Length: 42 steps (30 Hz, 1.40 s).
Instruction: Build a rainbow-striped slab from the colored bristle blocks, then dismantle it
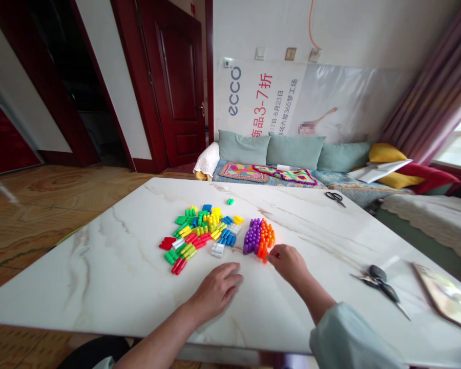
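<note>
My right hand (289, 262) pinches an orange plastic building block (264, 258) at the near end of a row of upright orange blocks (268, 233). Upright purple blocks (252, 234) stand pressed against that row on its left. My left hand (218, 288) lies palm down on the table, fingers loosely stretched and holding nothing. Just beyond it is a white block (217, 250). Farther left spreads a loose heap of mixed blocks, among them yellow blocks (211, 220), green blocks (182, 220), red blocks (179, 265) and blue blocks (227, 237).
The marble-patterned table (111, 256) also bears a lone green block (230, 201) at the back. To the right lie black-handled scissors (384, 287), a smaller black pair of scissors (335, 198) and a flat shiny object (445, 294). Behind stands a sofa with cushions (295, 151).
</note>
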Available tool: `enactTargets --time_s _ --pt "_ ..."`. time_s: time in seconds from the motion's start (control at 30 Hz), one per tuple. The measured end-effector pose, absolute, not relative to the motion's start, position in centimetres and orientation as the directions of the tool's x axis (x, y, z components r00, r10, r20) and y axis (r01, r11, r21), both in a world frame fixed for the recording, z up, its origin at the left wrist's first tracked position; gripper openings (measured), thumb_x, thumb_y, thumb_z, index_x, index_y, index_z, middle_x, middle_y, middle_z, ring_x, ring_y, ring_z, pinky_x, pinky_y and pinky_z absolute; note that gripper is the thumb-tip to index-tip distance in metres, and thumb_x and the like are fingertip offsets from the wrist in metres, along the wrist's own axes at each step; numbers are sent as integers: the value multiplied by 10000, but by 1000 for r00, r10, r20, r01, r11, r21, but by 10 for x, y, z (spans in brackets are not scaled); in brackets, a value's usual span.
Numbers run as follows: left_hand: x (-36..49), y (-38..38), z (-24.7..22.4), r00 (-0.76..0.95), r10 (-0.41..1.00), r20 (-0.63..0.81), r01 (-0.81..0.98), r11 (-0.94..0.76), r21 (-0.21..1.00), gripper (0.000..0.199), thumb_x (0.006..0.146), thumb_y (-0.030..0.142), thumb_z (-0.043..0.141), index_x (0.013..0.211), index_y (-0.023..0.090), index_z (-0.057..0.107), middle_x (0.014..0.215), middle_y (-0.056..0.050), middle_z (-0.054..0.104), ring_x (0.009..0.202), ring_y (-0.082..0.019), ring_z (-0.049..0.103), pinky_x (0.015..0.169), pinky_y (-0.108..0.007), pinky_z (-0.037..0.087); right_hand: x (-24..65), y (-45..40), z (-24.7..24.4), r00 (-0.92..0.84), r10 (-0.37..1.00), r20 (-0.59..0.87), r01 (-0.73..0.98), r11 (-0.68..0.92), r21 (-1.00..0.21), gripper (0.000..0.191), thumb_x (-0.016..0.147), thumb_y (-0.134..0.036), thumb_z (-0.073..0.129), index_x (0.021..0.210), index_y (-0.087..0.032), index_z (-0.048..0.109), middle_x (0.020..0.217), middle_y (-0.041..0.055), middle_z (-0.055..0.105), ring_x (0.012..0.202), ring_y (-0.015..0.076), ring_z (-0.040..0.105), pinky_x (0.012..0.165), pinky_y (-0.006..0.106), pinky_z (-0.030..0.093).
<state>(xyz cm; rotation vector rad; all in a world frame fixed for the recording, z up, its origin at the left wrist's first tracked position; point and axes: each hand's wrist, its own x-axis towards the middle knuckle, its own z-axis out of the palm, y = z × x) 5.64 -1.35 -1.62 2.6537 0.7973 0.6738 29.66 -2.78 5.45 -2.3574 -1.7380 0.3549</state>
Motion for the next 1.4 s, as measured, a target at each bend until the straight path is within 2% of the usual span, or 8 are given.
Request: enactTargets --time_s 0.27,0.43,0.6,0.77,0.93,1.07,1.2,1.4 --pt "62 -9 -11 791 511 337 397 -847 353 456 871 198 543 1321 268 516 1465 -67 430 1336 -244 410 1113 -474 347 264 -38 58 276 954 -113 940 -293 -177 263 840 -373 592 959 -148 655 984 133 682 922 271 644 704 321 429" --pt "64 -12 -10 806 498 320 392 -854 341 417 898 178 502 1300 283 532 1438 -41 472 1331 -238 419 1112 -507 336 258 -37 51 94 994 -61 972 -105 -211 436 750 -303 710 1153 -200 584 1145 91 617 934 235 646 719 299 444" --pt "63 -13 -13 816 483 318 380 -863 333 462 906 143 465 1344 287 487 1391 -39 525 1322 -220 432 1109 -515 338 248 -34 46 -28 994 -105 986 10 -165 308 752 -227 674 1054 -198 619 1100 81 627 972 238 629 730 287 439" --pt "62 -12 -17 802 491 340 386 -861 331 404 902 146 477 1275 276 559 1386 -57 530 1315 -230 443 1103 -506 348 249 -40 44 0 992 -124 983 -23 -181 395 707 -73 577 1097 -132 574 1093 124 620 972 236 622 770 288 425" --pt "63 -12 -17 808 487 330 385 -862 330 402 891 131 480 1260 261 568 1374 -65 541 1305 -230 454 1101 -495 352 273 -42 43 93 984 -151 950 -133 -283 494 644 -133 672 1127 -167 569 1107 85 598 921 204 612 719 265 410" --pt "63 -12 -16 805 490 335 384 -860 335 412 881 118 480 1257 260 571 1371 -68 543 1305 -231 454 1104 -486 349 302 -35 38 175 980 -93 914 -197 -356 286 627 -178 729 906 -188 668 951 42 610 815 165 588 671 239 394" --pt "63 -13 -16 806 496 324 397 -858 325 391 896 128 466 1249 257 576 1368 -64 544 1294 -230 464 1101 -482 354 320 -25 30 239 971 4 895 -219 -389 134 699 -155 666 830 -182 677 866 32 607 772 149 568 669 232 390" --pt "63 -13 -15 811 493 316 398 -860 320 389 893 118 469 1241 253 576 1370 -59 542 1301 -228 454 1108 -482 350 321 -13 23 275 955 112 889 -208 -408 244 748 -94 578 968 -179 639 989 49 603 792 136 577 700 234 402"
